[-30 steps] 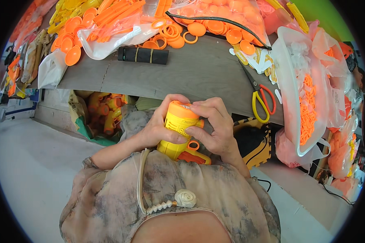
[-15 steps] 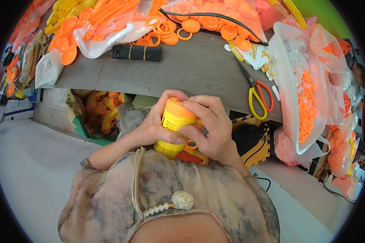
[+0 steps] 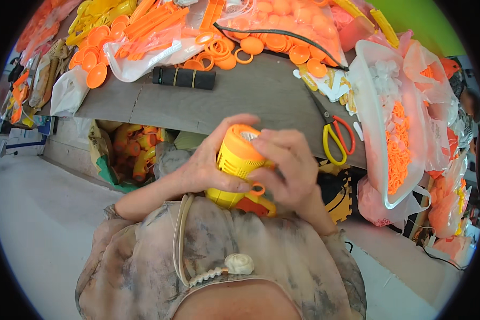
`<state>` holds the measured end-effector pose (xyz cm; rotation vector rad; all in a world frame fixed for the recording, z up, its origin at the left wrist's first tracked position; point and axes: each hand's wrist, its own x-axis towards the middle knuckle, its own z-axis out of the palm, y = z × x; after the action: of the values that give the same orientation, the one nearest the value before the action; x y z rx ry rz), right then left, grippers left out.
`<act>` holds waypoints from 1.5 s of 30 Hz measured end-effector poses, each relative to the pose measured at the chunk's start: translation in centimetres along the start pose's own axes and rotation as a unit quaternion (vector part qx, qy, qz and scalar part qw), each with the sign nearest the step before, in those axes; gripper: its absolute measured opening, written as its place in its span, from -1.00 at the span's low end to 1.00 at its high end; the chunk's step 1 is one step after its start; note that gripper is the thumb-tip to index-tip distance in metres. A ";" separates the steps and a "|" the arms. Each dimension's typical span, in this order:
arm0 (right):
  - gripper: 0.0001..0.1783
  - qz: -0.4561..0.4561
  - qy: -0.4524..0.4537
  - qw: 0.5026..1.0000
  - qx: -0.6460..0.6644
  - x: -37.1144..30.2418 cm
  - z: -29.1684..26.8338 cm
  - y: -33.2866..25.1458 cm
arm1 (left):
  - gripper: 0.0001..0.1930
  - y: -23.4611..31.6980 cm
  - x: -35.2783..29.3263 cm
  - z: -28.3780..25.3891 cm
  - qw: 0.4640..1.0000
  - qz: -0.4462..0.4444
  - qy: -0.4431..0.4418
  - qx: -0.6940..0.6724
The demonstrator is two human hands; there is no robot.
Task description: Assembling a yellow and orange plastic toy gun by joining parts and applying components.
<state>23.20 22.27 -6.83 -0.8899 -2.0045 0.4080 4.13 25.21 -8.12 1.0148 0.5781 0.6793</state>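
Observation:
A yellow plastic toy (image 3: pixel 232 172) with a slotted, drum-shaped body and an orange collar stands tilted in front of my chest. Its round end, facing up, shows something pale or clear inside the collar. Below it an orange and yellow handle-like part (image 3: pixel 257 205) sticks out to the right, with a small orange ring (image 3: pixel 257 189) above. My left hand (image 3: pixel 210 165) is wrapped round the body from the left, thumb across the front. At the collar's right side, my right hand (image 3: pixel 289 168) is slightly blurred, thumb and fingers apart, fingertips by the rim; I see nothing held in it.
On the grey table (image 3: pixel 250 101) lie a black roll (image 3: pixel 184 78) with bands, scissors (image 3: pixel 333 128) with red and yellow handles, and piles of orange round parts (image 3: pixel 93 58). A white bin (image 3: pixel 370 106) of small orange pieces stands right. Below the table sits a sack (image 3: pixel 102 154) of yellow-orange parts.
My right hand has shifted right, its thumb coming off the toy's front and its fingers back from the top. The collar's end is now more exposed. My left hand keeps its grip.

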 end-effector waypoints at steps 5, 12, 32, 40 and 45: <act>-0.43 0.093 -0.112 0.988 0.048 7.3 -4.1 0.8 | 0.12 3.7 4.2 -0.7 0.969 0.114 -0.041 0.215; -0.53 0.144 -0.013 0.986 0.079 4.9 -4.4 3.9 | -0.09 5.8 3.0 -3.5 0.986 0.044 -0.066 0.148; -0.41 0.214 0.239 0.937 0.136 0.2 1.2 0.2 | -0.40 3.7 0.9 -2.2 0.985 0.112 0.079 0.100; -0.41 0.222 0.270 0.920 0.177 0.7 1.7 2.0 | -0.52 3.6 2.0 -3.3 0.910 0.286 0.080 0.290; -0.46 0.234 0.186 0.944 0.141 1.3 2.2 2.9 | -0.46 4.1 1.4 -4.6 0.971 0.124 0.093 0.184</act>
<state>22.20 25.36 -8.93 -1.1602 -1.3416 0.7139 0.78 30.27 -6.53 1.3945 0.7661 0.9157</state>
